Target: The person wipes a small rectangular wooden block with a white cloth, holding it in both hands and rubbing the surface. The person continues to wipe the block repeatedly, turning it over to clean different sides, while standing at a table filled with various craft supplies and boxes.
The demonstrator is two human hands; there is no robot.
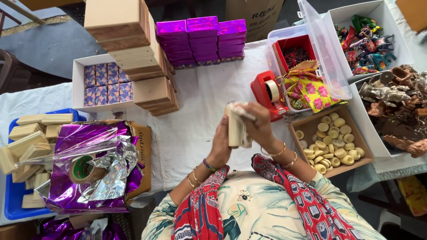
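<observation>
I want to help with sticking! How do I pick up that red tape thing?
Hold the red tape dispenser by its solid body, fingers on its two long flat sides, coming straight down from above. It sits upright on the white table cloth with its roll on top. Its far end seems to touch the clear plastic box, so I would keep to the sides.

One head-worn camera looks steeply down, close over the table [195, 111], probably slightly forward-tilted.

The wooden block [234, 129] looked matt and pale, part-wrapped in thin paper. Purple foil sheets [84, 146] shone glossy and crinkled at the table's left edge. The tape dispenser [267, 93] was smooth red plastic.
</observation>
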